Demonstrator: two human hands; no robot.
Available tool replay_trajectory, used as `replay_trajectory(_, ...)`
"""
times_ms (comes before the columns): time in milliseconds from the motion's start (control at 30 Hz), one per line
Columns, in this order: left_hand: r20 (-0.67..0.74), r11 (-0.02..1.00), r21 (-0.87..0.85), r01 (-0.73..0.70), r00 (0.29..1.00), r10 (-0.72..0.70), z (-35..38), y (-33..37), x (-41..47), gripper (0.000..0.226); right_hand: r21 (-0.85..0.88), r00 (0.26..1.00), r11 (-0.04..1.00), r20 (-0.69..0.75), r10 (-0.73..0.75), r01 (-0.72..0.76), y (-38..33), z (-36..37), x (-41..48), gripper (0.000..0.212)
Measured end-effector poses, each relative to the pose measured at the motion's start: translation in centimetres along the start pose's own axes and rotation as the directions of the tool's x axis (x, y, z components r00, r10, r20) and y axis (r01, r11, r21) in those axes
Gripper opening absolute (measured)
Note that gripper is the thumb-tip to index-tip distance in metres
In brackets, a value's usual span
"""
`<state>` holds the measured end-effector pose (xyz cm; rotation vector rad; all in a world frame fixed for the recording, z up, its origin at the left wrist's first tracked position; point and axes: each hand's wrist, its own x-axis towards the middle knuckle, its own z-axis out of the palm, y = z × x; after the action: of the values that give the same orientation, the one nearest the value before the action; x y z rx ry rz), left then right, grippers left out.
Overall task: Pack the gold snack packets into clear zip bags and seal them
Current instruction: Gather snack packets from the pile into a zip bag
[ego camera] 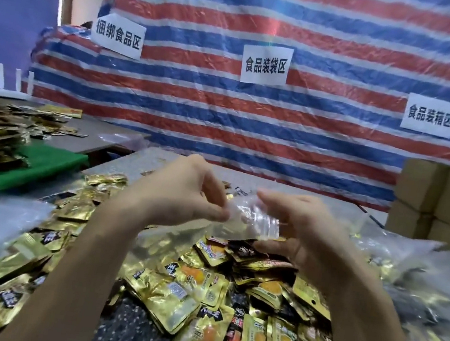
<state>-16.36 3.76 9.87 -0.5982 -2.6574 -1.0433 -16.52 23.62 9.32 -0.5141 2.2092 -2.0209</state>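
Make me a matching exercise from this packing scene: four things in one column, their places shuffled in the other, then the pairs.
Things
1. clear zip bag
2. green cloth
3. cardboard boxes
4. gold snack packets

Places
A. stacked at the far right
B. held between the left hand and the right hand
C. heaped in the near middle, under the forearms
D. spread at the left

Pairs: 1-B, 2-D, 3-A, 4-C
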Motion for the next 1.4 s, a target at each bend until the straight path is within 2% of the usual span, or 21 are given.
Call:
replay_trajectory(33, 0.025, 1.000, -0.022, -0.012, 1.000, 0.012, -0.2, -0.1, 0.0, 0.006, -0.001, 0.999, 1.000, 0.040, 0.004, -0.004, 0.0, -0.1, -0.1, 0.021)
replay_trajectory(133, 0.134, 0.995, -0.096, -0.014, 0.991, 0.027, -1.1, -0.6, -0.5, 0.013, 0.057, 0.991, 0.998, 0.133, 0.028, -0.036, -0.3, -0.3, -0.4, 0.013)
replay_trajectory(233, 0.257, 0.984, -0.177, 0.001, 0.965, 0.045, -2.1, -1.1, -1.4, 0.023, 0.111, 0.983, 0.993, 0.180, 0.023, -0.043, -0.5, -0.5, -0.6, 0.023)
replay_trajectory(300, 0.319, 0.971, -0.237, 0.016, 0.946, 0.062, -2.6, -1.1, -1.9, 0.031, 0.065, 0.979, 0.997, 0.202, 0.024, -0.037, -0.7, -0.2, -0.7, 0.024)
replay_trajectory(367, 0.289, 0.950, -0.309, 0.053, 0.956, 0.040, -2.7, -0.6, -1.8, 0.040, -0.042, 0.979, 0.999, 0.201, 0.030, -0.022, -0.8, 0.3, -0.8, 0.027)
replay_trajectory(433, 0.219, 0.890, -0.431, 0.149, 0.974, -0.057, -2.2, 0.2, -1.4, 0.052, -0.149, 0.981, 0.989, 0.193, 0.020, 0.009, -0.7, 1.1, -0.8, 0.035)
replay_trajectory(500, 0.208, 0.851, -0.478, 0.218, 0.969, -0.132, -1.5, 1.2, -1.2, 0.058, -0.217, 0.982, 0.976, 0.189, 0.006, 0.036, -0.4, 1.7, -0.7, 0.051)
replay_trajectory(567, 0.231, 0.884, -0.413, 0.217, 0.964, -0.129, -0.9, 1.5, -1.1, 0.050, -0.241, 0.982, 0.969, 0.187, -0.002, 0.048, -0.3, 2.1, -0.7, 0.056)
replay_trajectory(733, 0.222, 0.845, -0.454, 0.282, 0.955, -0.199, -0.6, 1.5, -1.0, 0.020, -0.252, 0.967, 0.968, 0.250, 0.043, 0.022, -0.7, 1.9, -1.0, 0.033)
replay_trajectory(800, 0.186, 0.840, -0.446, 0.308, 0.950, -0.250, -0.7, 1.2, -0.8, 0.016, -0.252, 0.985, 0.967, 0.156, 0.077, -0.036, -0.6, 1.7, -0.8, 0.027)
replay_trajectory(867, 0.138, 0.847, -0.410, 0.338, 0.941, -0.309, -1.0, 0.7, -0.9, 0.013, -0.205, 0.995, 0.974, -0.043, 0.095, -0.102, -0.1, 1.1, -0.2, 0.018)
replay_trajectory(933, 0.091, 0.860, -0.352, 0.370, 0.928, -0.362, -1.7, -0.1, -1.1, 0.016, -0.236, 0.969, 0.964, -0.238, 0.065, -0.122, 0.2, 0.2, 0.2, 0.019)
replay_trajectory(967, 0.079, 0.864, -0.331, 0.380, 0.923, -0.376, -2.0, -0.5, -1.2, 0.018, -0.290, 0.955, 0.948, -0.294, 0.044, -0.133, 0.4, -0.3, 0.3, 0.023)
replay_trajectory(1033, 0.066, 0.872, -0.329, 0.363, 0.930, -0.363, -2.3, -0.8, -1.4, 0.015, -0.379, 0.953, 0.913, -0.302, 0.032, -0.151, 0.9, -0.6, 0.4, 0.027)
replay_trajectory(1133, -0.025, 0.902, -0.351, 0.253, 0.960, -0.279, -1.8, -0.4, -1.2, 0.014, -0.389, 0.984, 0.914, -0.174, 0.045, -0.110, 1.3, -0.4, 0.8, 0.028)
replay_trajectory(1200, -0.114, 0.901, -0.387, 0.198, 0.959, -0.260, -1.4, -0.1, -0.9, 0.022, -0.318, 0.999, 0.948, 0.054, 0.009, 0.008, 1.4, -0.7, 0.9, 0.030)
replay_trajectory(1233, -0.149, 0.906, -0.378, 0.189, 0.954, -0.261, -1.2, -0.1, -0.8, 0.024, -0.276, 0.972, 0.959, 0.236, -0.001, 0.068, 1.4, -1.0, 0.8, 0.028)
replay_trajectory(1300, -0.189, 0.936, -0.280, 0.213, 0.944, -0.271, -1.1, -0.4, -0.6, 0.025, -0.206, 0.825, 0.975, 0.563, 0.049, 0.083, 1.6, -1.9, 0.5, 0.025)
replay_trajectory(1333, -0.202, 0.946, -0.222, 0.236, 0.938, -0.281, -1.2, -0.7, -0.5, 0.025, -0.225, 0.745, 0.973, 0.657, 0.118, 0.044, 1.9, -2.4, 0.4, 0.028)
replay_trajectory(1367, -0.216, 0.950, -0.174, 0.261, 0.931, -0.295, -1.2, -1.0, -0.4, 0.025, -0.289, 0.701, 0.957, 0.684, 0.201, 0.007, 2.4, -2.5, 0.6, 0.030)
replay_trajectory(1400, -0.232, 0.950, -0.132, 0.284, 0.922, -0.308, -1.3, -1.3, -0.3, 0.024, -0.395, 0.707, 0.919, 0.649, 0.281, -0.002, 3.2, -2.2, 0.9, 0.030)
